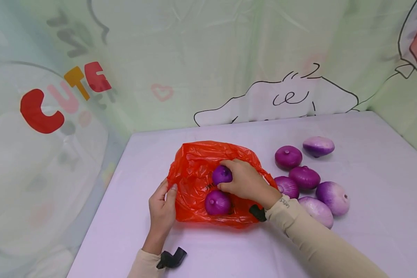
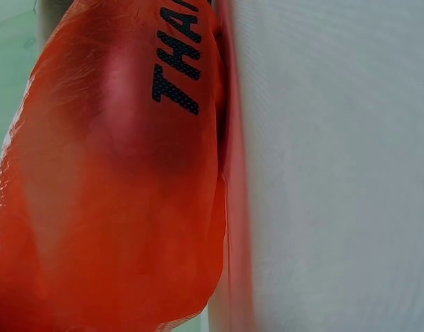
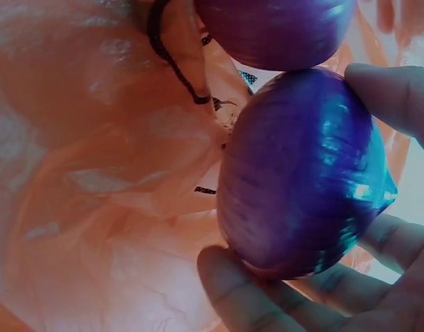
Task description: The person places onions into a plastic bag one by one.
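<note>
An opened red plastic bag (image 1: 194,162) lies on the table with its mouth facing up. My left hand (image 1: 162,208) pinches the bag's left rim between thumb and fingers. Inside the bag, my right hand (image 1: 246,179) grips a purple onion (image 1: 221,175), thumb on one side and fingers curled round the other. Close beside it in the right wrist view, a second purple onion (image 3: 281,31) meets the held onion (image 3: 301,180). The left wrist view is mostly the bag's outer wall (image 2: 115,228) with black printed letters; the left hand is out of sight there.
Right of the bag sits a loose group of several onions, among them a dark purple onion (image 1: 288,157), a pale purple onion (image 1: 318,146) and a white-purple onion (image 1: 333,198). They stand on a white-covered table (image 1: 378,193). A printed cloth (image 1: 229,46) hangs behind.
</note>
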